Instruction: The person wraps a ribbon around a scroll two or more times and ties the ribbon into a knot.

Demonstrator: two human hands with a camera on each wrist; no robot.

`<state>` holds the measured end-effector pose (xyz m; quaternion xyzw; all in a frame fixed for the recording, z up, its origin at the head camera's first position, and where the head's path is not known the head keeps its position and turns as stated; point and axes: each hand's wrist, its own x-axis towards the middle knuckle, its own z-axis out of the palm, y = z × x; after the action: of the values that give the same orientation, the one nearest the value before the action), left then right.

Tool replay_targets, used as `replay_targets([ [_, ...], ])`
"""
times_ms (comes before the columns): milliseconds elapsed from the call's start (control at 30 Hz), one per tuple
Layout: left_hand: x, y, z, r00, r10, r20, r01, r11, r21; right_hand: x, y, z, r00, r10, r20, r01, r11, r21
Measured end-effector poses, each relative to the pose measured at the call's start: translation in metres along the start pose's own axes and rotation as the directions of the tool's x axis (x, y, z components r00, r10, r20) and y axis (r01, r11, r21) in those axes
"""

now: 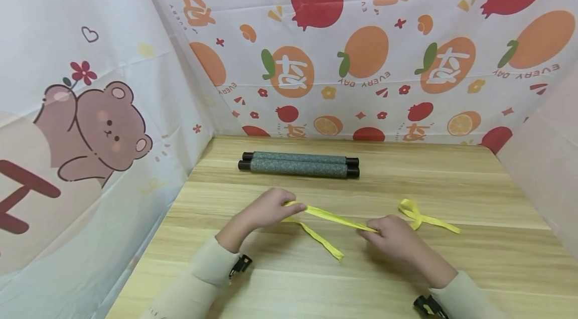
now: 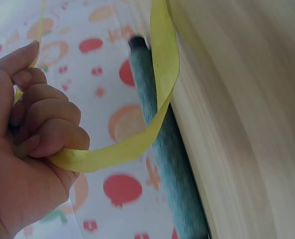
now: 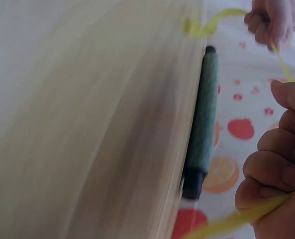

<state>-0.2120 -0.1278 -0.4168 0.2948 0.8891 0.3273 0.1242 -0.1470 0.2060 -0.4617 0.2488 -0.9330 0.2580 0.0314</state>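
Observation:
A yellow ribbon (image 1: 331, 216) stretches in a straight line between the two hands. My left hand (image 1: 272, 206) grips it with curled fingers, the thumb lying along the ribbon; a loose tail hangs from this fist toward the table. In the left wrist view that ribbon (image 2: 112, 155) comes out below the little finger and bends upward. My right hand (image 1: 392, 236) holds the other part in its fist, lower and to the right. From behind it, another length of ribbon (image 1: 433, 221) lies looped on the table. The right wrist view shows the right hand's curled fingers (image 3: 274, 162) around the ribbon.
Beyond the hands, a scroll with two rollers (image 1: 298, 164), covered in green patterned cloth with dark end knobs, lies across the wooden table (image 1: 217, 198). A fruit-print cloth (image 1: 361, 88) hangs behind the table, and a bear-print cloth (image 1: 104, 128) hangs on the left.

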Motion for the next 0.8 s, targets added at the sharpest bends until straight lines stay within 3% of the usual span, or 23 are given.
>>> replay_targets([
  [167, -0.015, -0.019, -0.023, 0.995, -0.083, -0.057, 0.084, 0.996, 0.025, -0.015, 0.031, -0.019, 0.999, 0.030, -0.044, -0.034, 0.995, -0.096],
  [367, -0.032, -0.038, -0.050, 0.983, -0.154, -0.105, 0.163, 0.983, 0.085, -0.033, 0.063, -0.046, 0.993, 0.053, -0.108, -0.080, 0.962, -0.261],
  [567, -0.048, -0.053, -0.070, 0.968, -0.191, -0.166, 0.213, 0.969, 0.129, -0.053, 0.082, -0.071, 0.980, 0.171, -0.102, -0.194, 0.936, -0.292],
  [800, -0.064, -0.070, -0.084, 0.955, -0.227, -0.191, 0.260, 0.951, 0.170, -0.071, 0.097, -0.089, 0.975, 0.197, -0.100, -0.220, 0.915, -0.338],
])
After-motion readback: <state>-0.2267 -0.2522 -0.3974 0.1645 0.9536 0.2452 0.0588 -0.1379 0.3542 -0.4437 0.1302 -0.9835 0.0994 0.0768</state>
